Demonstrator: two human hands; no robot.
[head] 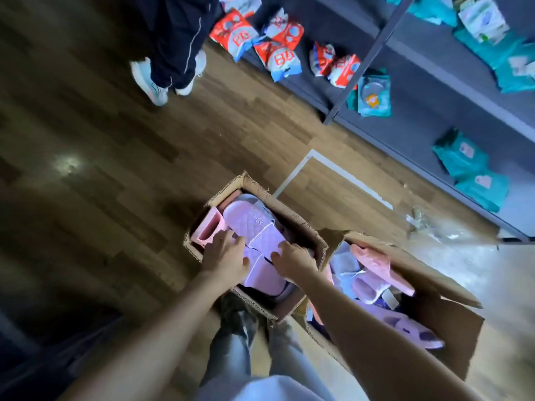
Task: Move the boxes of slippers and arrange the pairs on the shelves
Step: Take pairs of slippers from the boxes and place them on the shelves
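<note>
Both hands down in the nearer cardboard box [301,227] on the wood floor [115,140]. Left hand [225,256] and right hand [292,260] rest on a lilac quilted slipper [254,238] lying on top – fingers spread over it, can't tell if they're clamped. Pink slipper [210,228] upright at the box's left wall. Second open box [451,322] just right, more pink and lilac slippers inside. Beyond – dark shelves [419,91] with red-white and teal packets; another person's legs [170,53] stand far left.
</note>
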